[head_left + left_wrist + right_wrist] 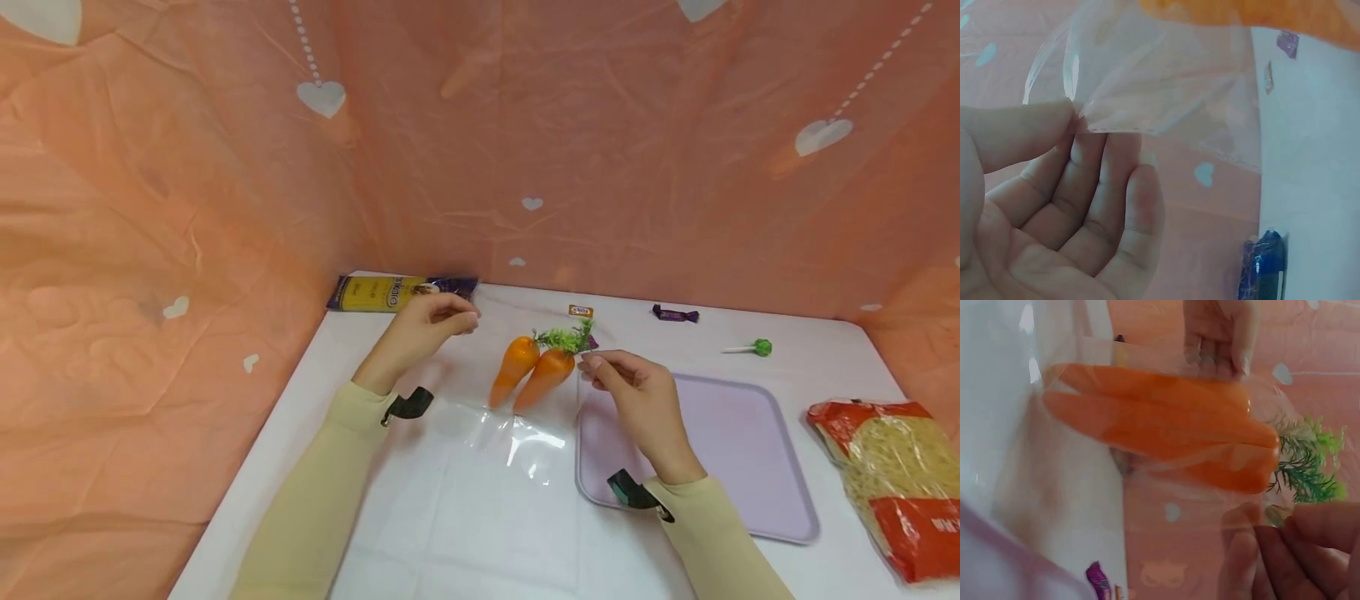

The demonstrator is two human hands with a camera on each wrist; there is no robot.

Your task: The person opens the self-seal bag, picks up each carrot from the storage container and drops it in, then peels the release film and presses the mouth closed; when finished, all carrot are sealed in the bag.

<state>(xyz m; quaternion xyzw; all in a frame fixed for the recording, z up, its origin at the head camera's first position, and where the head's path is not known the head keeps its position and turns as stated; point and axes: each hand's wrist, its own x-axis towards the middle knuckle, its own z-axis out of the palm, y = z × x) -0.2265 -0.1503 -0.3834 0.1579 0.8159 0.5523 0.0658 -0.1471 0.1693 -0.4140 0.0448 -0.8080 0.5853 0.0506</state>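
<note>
A clear plastic bag [1166, 75] is stretched between the two hands at the middle of the table. Two orange carrots [545, 375] lie side by side inside it, tips toward the person. Their green leafy tops [566, 337] poke out past the rim. My left hand [435, 323] pinches one side of the bag's rim between thumb and fingers, as the left wrist view shows. On the opposite side, near the leaves, my right hand [637, 396] pinches the rim between thumb and fingertips.
A lilac tray [727, 458] lies under and right of the right hand. Farther right is a red pasta bag [892, 467]. Behind are a yellow-purple packet [375, 293], a small orange-wrapped candy [580, 311], a purple candy [677, 315] and a green lollipop [761, 347].
</note>
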